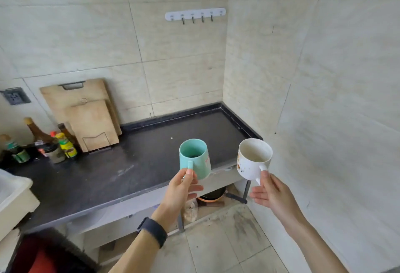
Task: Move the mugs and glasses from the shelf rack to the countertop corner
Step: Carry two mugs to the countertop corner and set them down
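My left hand (pixel 181 188) grips the handle of a mint-green mug (pixel 195 156), held upright in the air over the front edge of the dark countertop (pixel 134 164). My right hand (pixel 272 192) pinches the handle of a white mug (pixel 252 160) with orange print on its side. That mug hangs upright just off the counter's right front end, near the side wall. Both mugs look empty, with some dark residue inside the green one. The counter's far right corner (pixel 218 116), where the two tiled walls meet, is bare. The shelf rack is out of view.
Two wooden cutting boards (pixel 86 116) lean against the back wall at the left. Several sauce bottles and jars (pixel 54 145) crowd the counter's left end, beside a white sink edge (pixel 15 194). A hook rail (pixel 194 14) hangs on the wall. A pan (pixel 213 194) sits below the counter.
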